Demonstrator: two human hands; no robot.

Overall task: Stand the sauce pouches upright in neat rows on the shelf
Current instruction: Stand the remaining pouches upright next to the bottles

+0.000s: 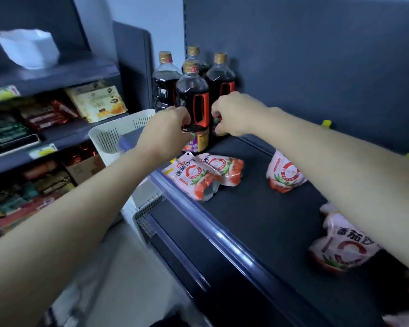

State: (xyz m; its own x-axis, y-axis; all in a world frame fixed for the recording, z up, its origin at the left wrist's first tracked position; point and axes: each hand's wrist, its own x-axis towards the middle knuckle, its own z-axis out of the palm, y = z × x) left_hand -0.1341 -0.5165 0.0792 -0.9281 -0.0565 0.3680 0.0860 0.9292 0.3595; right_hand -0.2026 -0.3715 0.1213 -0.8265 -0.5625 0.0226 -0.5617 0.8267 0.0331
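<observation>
1. My left hand [168, 131] grips the front bottle [194, 95]; my right hand [232, 114] curls beside it, hold unclear.
2. Sauce pouches [198, 175] lie toppled before that bottle.
3. Probably clearing room; next, stand them.

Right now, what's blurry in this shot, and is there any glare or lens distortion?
Head view: side shelves and white box are motion-smeared; near pouches read sharp; glare streaks the blue shelf rail; the wide lens stretches the forearms.

Front-left sauce pouch [194, 175]: black characters "番茄沙", remainder unclear. Near-right sauce pouch [342, 246]: "番茄沙", remainder covered by the forearm. Front bottle [194, 90] label: illegible.
</observation>
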